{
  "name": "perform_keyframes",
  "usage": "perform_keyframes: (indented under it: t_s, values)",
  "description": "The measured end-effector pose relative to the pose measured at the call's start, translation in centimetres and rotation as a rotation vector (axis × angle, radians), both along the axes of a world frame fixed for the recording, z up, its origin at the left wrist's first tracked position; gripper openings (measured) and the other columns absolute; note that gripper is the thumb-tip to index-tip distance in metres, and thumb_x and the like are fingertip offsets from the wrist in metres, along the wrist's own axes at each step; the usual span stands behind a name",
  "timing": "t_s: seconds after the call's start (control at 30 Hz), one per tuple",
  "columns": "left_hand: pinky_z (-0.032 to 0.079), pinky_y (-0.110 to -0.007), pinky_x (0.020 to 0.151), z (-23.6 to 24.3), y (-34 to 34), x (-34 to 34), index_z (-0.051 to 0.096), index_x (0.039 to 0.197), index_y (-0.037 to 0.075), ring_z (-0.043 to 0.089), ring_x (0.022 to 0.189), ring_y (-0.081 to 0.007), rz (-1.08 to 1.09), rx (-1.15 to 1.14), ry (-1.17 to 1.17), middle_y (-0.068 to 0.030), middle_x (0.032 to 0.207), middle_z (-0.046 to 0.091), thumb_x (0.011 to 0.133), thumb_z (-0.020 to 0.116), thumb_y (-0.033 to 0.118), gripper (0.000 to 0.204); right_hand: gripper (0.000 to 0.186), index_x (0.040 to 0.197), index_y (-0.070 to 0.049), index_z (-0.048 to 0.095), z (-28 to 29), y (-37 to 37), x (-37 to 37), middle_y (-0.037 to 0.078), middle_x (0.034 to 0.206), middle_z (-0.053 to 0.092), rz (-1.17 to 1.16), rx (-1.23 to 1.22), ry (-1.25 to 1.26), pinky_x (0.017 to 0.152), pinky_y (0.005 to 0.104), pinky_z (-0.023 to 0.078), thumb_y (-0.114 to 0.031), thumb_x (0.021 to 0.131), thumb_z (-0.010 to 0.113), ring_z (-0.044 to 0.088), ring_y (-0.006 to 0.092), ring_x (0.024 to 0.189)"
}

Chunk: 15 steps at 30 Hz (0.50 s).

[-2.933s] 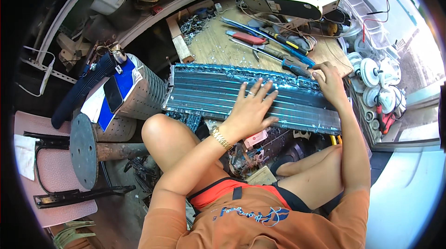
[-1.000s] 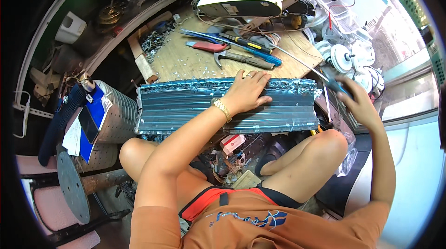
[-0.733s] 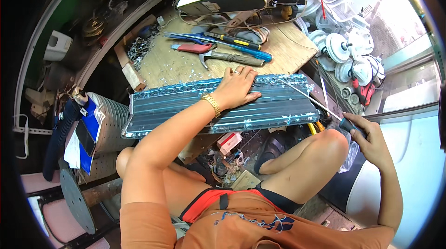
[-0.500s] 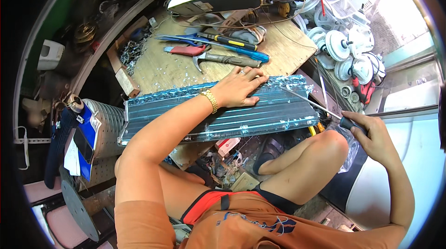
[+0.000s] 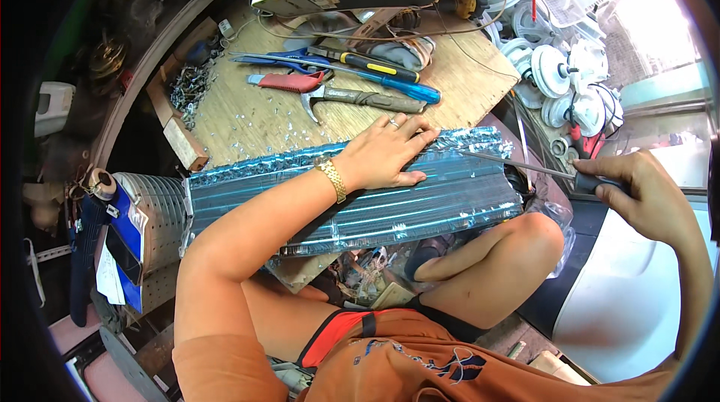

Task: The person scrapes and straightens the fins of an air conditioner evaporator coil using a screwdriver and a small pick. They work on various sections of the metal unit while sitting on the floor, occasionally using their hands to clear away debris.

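Observation:
A long finned heat-exchanger coil (image 5: 405,211), dark with shiny blue strips and ragged edges, spans the bench's near edge and reaches out above my legs. My left hand (image 5: 386,153) lies palm down on its far side, fingers spread, a gold-coloured band round the wrist. On the right, my right hand (image 5: 641,190) is closed round the dark handle of a screwdriver (image 5: 544,168). The shaft points left, nearly level, and its tip meets the coil's far right edge close to my left fingertips. Whether the tip is wedged in the fins I cannot tell.
Beyond the coil on the wooden bench (image 5: 262,136) lie a claw hammer (image 5: 371,98), a red-handled cutter (image 5: 289,82), a blue screwdriver (image 5: 412,89) and metal scraps (image 5: 191,87). White round parts (image 5: 551,72) are piled at the right. A perforated drum (image 5: 161,196) stands left.
My right hand has moved up and to the right, bringing the screwdriver closer to level. The coil sits slightly lower in view and its near side looks tilted more toward me. The left hand stays on it.

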<state>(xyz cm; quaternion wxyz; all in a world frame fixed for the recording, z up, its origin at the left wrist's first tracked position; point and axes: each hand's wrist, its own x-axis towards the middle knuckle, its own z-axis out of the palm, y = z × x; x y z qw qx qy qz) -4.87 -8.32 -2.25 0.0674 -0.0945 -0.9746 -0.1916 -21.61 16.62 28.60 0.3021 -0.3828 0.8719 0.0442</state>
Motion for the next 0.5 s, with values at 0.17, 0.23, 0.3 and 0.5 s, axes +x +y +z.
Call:
perform_keyframes:
  t_s: [0.17,0.23,0.3,0.5]
  values:
    - [0.045,-0.047,0.104,0.0,-0.1,-0.2,0.045,0.156,0.010,0.054,0.125,-0.0334,0.000,0.024,-0.001,-0.0137,0.141,0.052,0.090,0.073,0.050,0.083,0.041,0.127,0.002,0.073,-0.3,0.6,0.5,0.023,0.099,0.077,-0.015,-0.086,-0.045,0.083,0.0378,0.057,0.006,0.087,0.066,0.074,0.0274,0.084]
    - [0.045,-0.047,0.103,0.0,-0.1,-0.2,0.045,0.156,0.011,0.054,0.125,-0.0333,0.002,0.033,-0.016,-0.0138,0.141,0.052,0.089,0.073,0.050,0.083,0.041,0.127,0.002,0.073,-0.3,0.2,0.7,0.023,0.100,0.077,-0.080,0.007,-0.059,0.082,0.0382,0.057,0.006,0.087,0.065,0.073,0.0266,0.083]
    - [0.046,-0.047,0.103,-0.2,-0.3,0.0,0.046,0.156,0.011,0.054,0.124,-0.0330,0.010,0.011,0.015,-0.0138,0.140,0.053,0.089,0.073,0.051,0.083,0.041,0.127,0.002,0.073,-0.7,0.6,0.4,0.022,0.097,0.077,-0.097,-0.030,-0.070,0.080,0.0369,0.056,0.006,0.087,0.065,0.071,0.0247,0.078]
    - [0.047,-0.047,0.103,0.0,-0.4,-0.5,0.046,0.156,0.010,0.055,0.122,-0.0329,-0.004,0.017,-0.002,-0.0131,0.138,0.054,0.090,0.073,0.051,0.082,0.042,0.127,0.002,0.073,-1.5,1.3,-0.3,0.020,0.089,0.075,-0.131,-0.063,-0.069,0.071,0.0355,0.053,0.008,0.086,0.065,0.060,0.0214,0.066]
